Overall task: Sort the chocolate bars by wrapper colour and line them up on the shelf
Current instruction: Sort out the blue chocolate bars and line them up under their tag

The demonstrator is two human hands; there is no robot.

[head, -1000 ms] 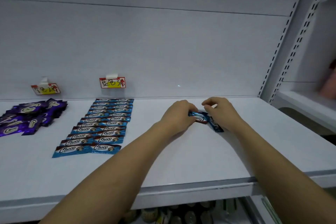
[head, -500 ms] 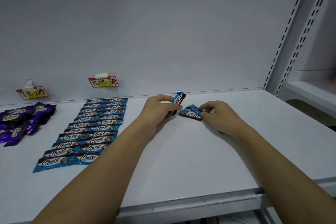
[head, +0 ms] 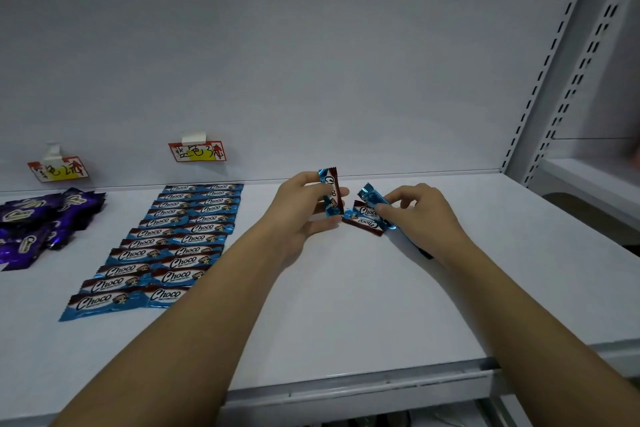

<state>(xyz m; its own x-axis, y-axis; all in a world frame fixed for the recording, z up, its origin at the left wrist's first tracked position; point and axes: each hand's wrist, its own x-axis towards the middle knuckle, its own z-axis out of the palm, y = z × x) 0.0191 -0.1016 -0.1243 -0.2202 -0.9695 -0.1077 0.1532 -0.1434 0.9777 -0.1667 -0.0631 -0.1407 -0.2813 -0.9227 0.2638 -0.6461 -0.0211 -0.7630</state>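
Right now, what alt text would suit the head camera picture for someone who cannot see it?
A person's left hand holds a blue chocolate bar upright while the right hand pinches another bar on a white shelf. Blue bars lie in two neat columns at left, beside a purple pile.

I see bare shelf (head: 346, 305) along the front edge and toward the right rear corner; the blue bar rows (head: 162, 246) and purple bar pile (head: 38, 222) block the left end.

Both forearms reach forward — left grip (head: 304, 210) curled upright, right grip (head: 420, 215) pinching low, fingers bent.
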